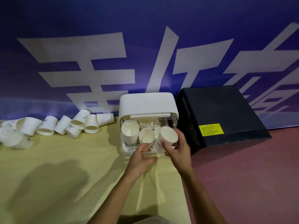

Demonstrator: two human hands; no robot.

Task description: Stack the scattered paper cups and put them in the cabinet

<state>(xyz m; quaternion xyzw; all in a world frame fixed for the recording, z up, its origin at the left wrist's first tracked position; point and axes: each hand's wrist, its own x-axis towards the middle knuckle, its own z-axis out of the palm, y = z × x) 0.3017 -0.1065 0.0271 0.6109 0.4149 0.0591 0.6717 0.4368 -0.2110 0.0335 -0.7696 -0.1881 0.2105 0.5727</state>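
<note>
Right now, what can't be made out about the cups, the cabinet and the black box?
All in the head view.
Count of scattered cups: cut off by the left edge.
Rear stacks in the cabinet: hidden by front stacks.
Text of the yellow label on the black box: too small.
Print on the held cup: partly covered by the right hand.

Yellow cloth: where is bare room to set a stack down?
Bare cloth in front of the loose cups, left of the left hand. Crowded: along the banner, and the cabinet mouth, with stacks and the right hand holding a cup.
</note>
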